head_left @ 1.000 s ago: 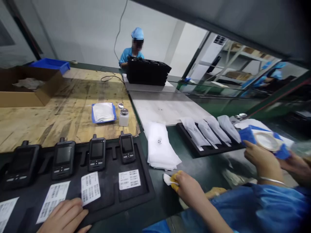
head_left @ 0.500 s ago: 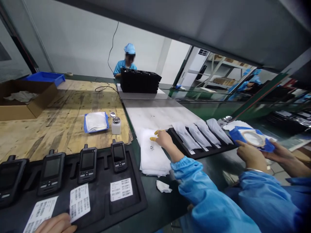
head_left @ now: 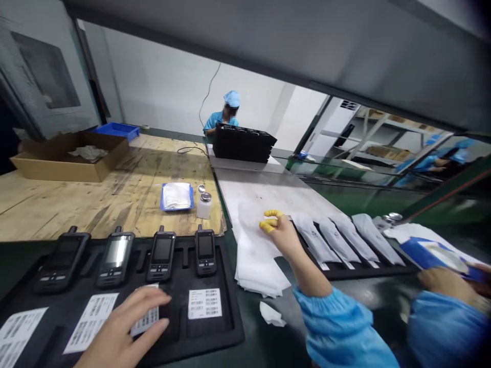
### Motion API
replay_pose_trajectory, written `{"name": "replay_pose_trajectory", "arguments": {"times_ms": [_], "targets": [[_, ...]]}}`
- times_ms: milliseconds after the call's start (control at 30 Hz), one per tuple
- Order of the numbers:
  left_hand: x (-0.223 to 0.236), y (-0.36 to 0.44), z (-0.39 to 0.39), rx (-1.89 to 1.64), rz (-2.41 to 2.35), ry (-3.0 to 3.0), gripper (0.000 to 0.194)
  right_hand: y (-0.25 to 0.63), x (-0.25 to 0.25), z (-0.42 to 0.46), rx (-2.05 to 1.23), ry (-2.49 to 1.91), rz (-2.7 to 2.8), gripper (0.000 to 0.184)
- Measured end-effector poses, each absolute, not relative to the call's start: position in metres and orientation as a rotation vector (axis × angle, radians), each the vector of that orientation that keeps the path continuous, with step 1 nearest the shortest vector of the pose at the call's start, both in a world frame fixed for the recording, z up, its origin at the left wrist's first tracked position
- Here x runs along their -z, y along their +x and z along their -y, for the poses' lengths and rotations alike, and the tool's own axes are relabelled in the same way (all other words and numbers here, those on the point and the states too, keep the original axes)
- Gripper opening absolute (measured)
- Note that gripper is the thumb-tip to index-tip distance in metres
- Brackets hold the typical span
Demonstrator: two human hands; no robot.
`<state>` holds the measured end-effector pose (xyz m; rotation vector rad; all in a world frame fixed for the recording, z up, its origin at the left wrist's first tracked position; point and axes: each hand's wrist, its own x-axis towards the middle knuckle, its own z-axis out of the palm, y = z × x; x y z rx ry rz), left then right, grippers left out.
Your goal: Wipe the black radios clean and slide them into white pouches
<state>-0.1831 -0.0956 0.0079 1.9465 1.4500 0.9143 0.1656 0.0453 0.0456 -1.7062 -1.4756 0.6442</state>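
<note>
My left hand [head_left: 126, 327] rests low on the black foam tray [head_left: 215, 337], with thumb and fingers closed on a barcode label [head_left: 148, 319]. Several black handheld devices [head_left: 205, 248] stand in the tray's slots, and other labels [head_left: 204, 303] lie below them. My right hand [head_left: 282, 232], with yellow finger cots, reaches forward and pinches the top white bag of a stack [head_left: 257, 260] on the green bench. A small crumpled white scrap [head_left: 270, 313] lies near my sleeve.
A black tray [head_left: 337, 271] of bagged items lies right of the stack. A co-worker's hand [head_left: 441, 281] holds a blue pack [head_left: 433, 253]. On the wooden board sit a cardboard box [head_left: 69, 158], wipes [head_left: 176, 197] and a bottle [head_left: 204, 204]. Another person [head_left: 226, 115] stands behind stacked black trays [head_left: 243, 143].
My right hand dropped the white scrap, reached to the bag stack and now pinches its top bag. My left hand moved up and right with the label. The view swung right.
</note>
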Motion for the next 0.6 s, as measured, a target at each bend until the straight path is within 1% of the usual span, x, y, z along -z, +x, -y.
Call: {"name": "replay_pose_trajectory", "arguments": {"times_ms": [67, 133, 200, 267, 367, 467, 533, 600], "targets": [[-0.019, -0.164, 0.081, -0.900, -1.428, 1.673, 0.035, 0.140, -0.057, -0.025, -0.803, -1.505, 1.474, 0.054], [-0.027, -0.145, 0.066, -0.926, -1.303, 1.386, 0.052, 0.114, -0.065, -0.007, -1.061, -1.244, 1.385, 0.061], [-0.034, -0.128, 0.053, -1.000, -1.096, 1.220, 0.066, 0.092, -0.071, 0.008, -1.319, -1.014, 1.248, 0.064], [-0.041, -0.115, 0.044, -1.072, -0.888, 1.168, 0.072, 0.077, -0.073, 0.017, -1.473, -0.916, 1.158, 0.064], [-0.050, -0.101, 0.037, -1.122, -0.827, 1.071, 0.072, 0.068, -0.070, 0.022, -1.538, -0.931, 1.111, 0.064], [-0.053, -0.095, 0.035, -1.105, -0.973, 0.956, 0.060, 0.072, -0.061, 0.021, -1.513, -1.007, 1.125, 0.067], [-0.050, -0.100, 0.036, -1.104, -1.041, 0.929, 0.055, 0.081, -0.055, 0.015, -1.439, -1.064, 1.207, 0.069], [-0.044, -0.113, 0.040, -1.108, -1.102, 0.915, 0.050, 0.095, -0.048, 0.002, -1.301, -1.164, 1.339, 0.067]]}}
